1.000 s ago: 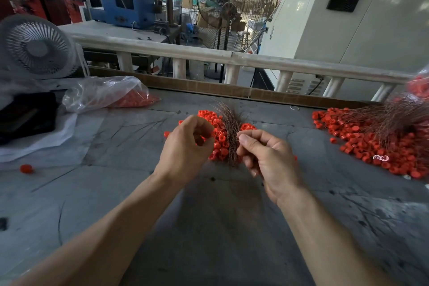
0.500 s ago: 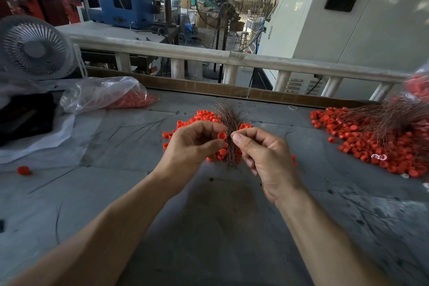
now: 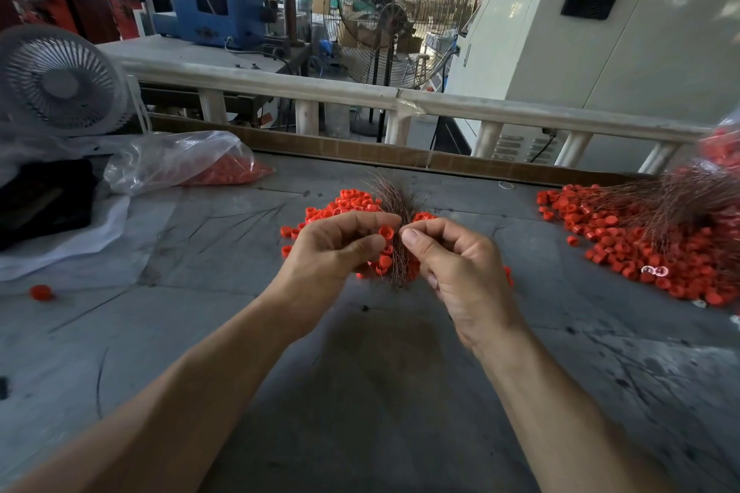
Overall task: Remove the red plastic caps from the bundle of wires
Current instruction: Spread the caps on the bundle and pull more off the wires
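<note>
Hands have closed together since a second ago: my left hand (image 3: 336,248) now pinches a red cap (image 3: 386,232) against the wire bundle (image 3: 394,212), which my right hand (image 3: 452,264) pinches above the cap pile (image 3: 348,202).

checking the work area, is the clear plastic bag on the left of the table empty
No, the clear plastic bag holds red caps that show through its far end.

The left hand (image 3: 336,248) and right hand (image 3: 452,264) cover the middle of the wire bundle (image 3: 394,208), so what the fingertips pinch cannot be told. At the table's (image 3: 360,392) right edge, the big heap of capped wires (image 3: 656,236) runs out of frame. The caps inside the clear bag (image 3: 176,160) are blurred.
</note>
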`<action>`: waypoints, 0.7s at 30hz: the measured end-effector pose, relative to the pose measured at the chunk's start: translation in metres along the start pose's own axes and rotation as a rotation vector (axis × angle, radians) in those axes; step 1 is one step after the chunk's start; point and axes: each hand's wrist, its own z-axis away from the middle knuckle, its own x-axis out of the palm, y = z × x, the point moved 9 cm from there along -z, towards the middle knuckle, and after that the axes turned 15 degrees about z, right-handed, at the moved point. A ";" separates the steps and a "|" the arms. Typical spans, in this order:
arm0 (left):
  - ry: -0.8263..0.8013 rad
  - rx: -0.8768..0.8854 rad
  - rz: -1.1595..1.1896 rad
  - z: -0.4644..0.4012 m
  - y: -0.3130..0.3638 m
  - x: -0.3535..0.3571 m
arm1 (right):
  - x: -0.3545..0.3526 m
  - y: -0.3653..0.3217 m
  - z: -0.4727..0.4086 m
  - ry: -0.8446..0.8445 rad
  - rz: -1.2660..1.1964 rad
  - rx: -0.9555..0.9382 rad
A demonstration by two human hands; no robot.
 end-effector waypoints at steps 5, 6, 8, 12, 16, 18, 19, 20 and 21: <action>-0.018 -0.011 -0.005 0.002 -0.001 0.003 | 0.004 -0.001 0.000 -0.028 0.027 -0.014; -0.014 -0.014 0.001 0.002 -0.001 0.002 | 0.004 -0.002 0.000 -0.029 0.030 -0.018; 0.003 -0.017 0.029 0.001 -0.001 0.001 | 0.004 -0.001 0.000 -0.029 0.030 -0.020; 0.046 -0.007 0.040 0.000 -0.002 -0.004 | 0.005 -0.001 0.001 -0.026 0.036 -0.032; 0.033 -0.005 0.035 0.000 -0.002 -0.004 | 0.004 0.003 -0.001 -0.002 0.053 -0.010; 0.025 -0.005 0.028 -0.001 -0.002 -0.003 | 0.004 0.004 0.000 0.004 0.075 -0.005; 0.026 -0.003 0.024 -0.001 -0.002 -0.003 | 0.004 0.004 0.000 0.008 0.086 -0.010; 0.030 -0.002 0.024 -0.001 -0.002 -0.003 | 0.003 0.003 0.000 0.014 0.101 -0.019; 0.035 -0.003 0.029 -0.001 -0.002 -0.004 | 0.003 0.002 0.001 0.021 0.117 -0.029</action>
